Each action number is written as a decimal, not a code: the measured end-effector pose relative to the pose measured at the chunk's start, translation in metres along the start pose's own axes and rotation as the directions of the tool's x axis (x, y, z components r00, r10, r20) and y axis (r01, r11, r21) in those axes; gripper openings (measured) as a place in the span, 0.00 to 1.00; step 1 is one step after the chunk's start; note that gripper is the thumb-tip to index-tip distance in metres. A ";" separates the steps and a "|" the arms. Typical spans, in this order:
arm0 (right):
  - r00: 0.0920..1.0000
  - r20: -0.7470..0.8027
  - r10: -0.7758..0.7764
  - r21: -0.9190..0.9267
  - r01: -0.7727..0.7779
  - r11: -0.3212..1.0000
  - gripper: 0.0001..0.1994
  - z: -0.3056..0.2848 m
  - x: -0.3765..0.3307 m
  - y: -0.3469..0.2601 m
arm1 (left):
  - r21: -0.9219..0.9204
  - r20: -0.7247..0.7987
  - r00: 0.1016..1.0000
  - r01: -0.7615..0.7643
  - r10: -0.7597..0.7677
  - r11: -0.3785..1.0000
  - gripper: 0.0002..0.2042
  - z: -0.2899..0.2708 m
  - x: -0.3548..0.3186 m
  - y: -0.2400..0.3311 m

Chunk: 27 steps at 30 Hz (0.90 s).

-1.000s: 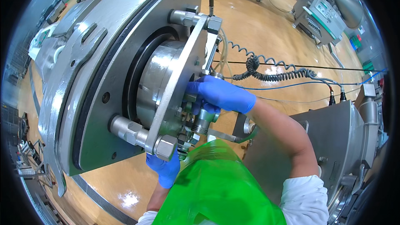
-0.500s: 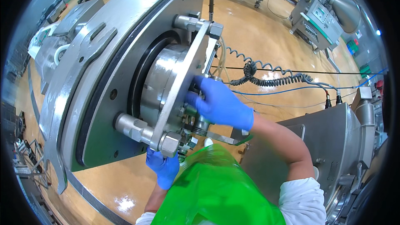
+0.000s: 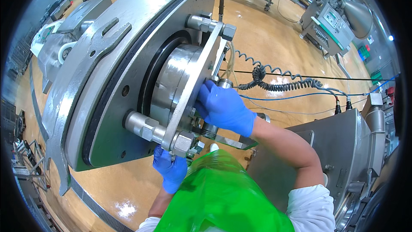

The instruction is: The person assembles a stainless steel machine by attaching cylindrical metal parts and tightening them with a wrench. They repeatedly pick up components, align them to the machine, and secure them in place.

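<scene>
Your right hand is at the plate, your left hand just below the nut; I cannot tell whether either's fingers are clamped.

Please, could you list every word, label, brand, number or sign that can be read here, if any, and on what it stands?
No text is readable.
Control panel on the far machine: any markings are too small to read.
Steel machine by the hands: no lettering visible.
Left hand and right hand, gloved in blue: none visible.
</scene>
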State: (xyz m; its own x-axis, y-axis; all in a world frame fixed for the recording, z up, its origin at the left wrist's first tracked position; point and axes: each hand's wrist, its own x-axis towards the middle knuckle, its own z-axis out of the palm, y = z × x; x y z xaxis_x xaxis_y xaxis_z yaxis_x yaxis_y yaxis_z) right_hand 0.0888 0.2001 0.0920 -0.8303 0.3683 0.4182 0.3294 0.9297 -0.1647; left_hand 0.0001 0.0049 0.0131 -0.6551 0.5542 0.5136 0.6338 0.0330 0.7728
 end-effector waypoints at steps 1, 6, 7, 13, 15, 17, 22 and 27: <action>0.959 0.160 0.232 0.339 -0.274 0.900 0.16 0.001 0.005 0.004 | -0.020 -0.004 1.000 -0.010 0.010 1.000 0.13 0.001 0.001 0.001; 0.806 0.475 0.353 0.598 -0.590 0.543 0.13 -0.014 0.028 0.009 | -0.021 0.015 1.000 -0.007 0.007 1.000 0.14 -0.004 0.001 -0.001; 0.865 0.372 0.337 0.532 -0.496 0.687 0.14 -0.014 0.023 0.005 | -0.043 0.008 1.000 -0.026 0.027 0.999 0.14 -0.002 0.002 -0.001; 0.971 0.215 0.106 0.286 -0.166 0.944 0.16 0.004 0.007 0.008 | -0.073 0.013 1.000 0.028 -0.027 0.997 0.14 0.000 0.000 0.000; 0.780 0.620 0.084 0.635 -0.561 0.531 0.20 -0.011 0.022 0.019 | -0.041 0.020 0.999 0.025 -0.024 0.999 0.14 -0.001 0.000 0.001; 0.595 0.799 0.086 0.565 -0.792 0.233 0.23 -0.027 0.033 0.019 | -0.008 0.027 1.000 0.004 -0.004 1.000 0.15 -0.005 0.001 -0.002; 0.991 0.108 0.079 0.135 -0.094 0.986 0.15 -0.008 0.005 -0.005 | -0.025 0.067 0.997 0.026 -0.025 0.999 0.16 -0.003 -0.002 -0.004; 0.804 0.502 0.318 0.625 -0.592 0.508 0.15 0.011 0.022 0.021 | -0.054 0.022 0.999 -0.023 0.025 0.998 0.15 0.001 -0.002 -0.005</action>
State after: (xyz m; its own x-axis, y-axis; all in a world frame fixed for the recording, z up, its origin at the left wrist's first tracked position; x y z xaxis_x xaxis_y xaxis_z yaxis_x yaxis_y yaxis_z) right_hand 0.0731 0.2281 0.0881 -0.7888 0.5922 -0.1650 0.3778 0.2553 -0.8900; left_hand -0.0012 0.0043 0.0076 -0.6301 0.5729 0.5241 0.6260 -0.0245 0.7794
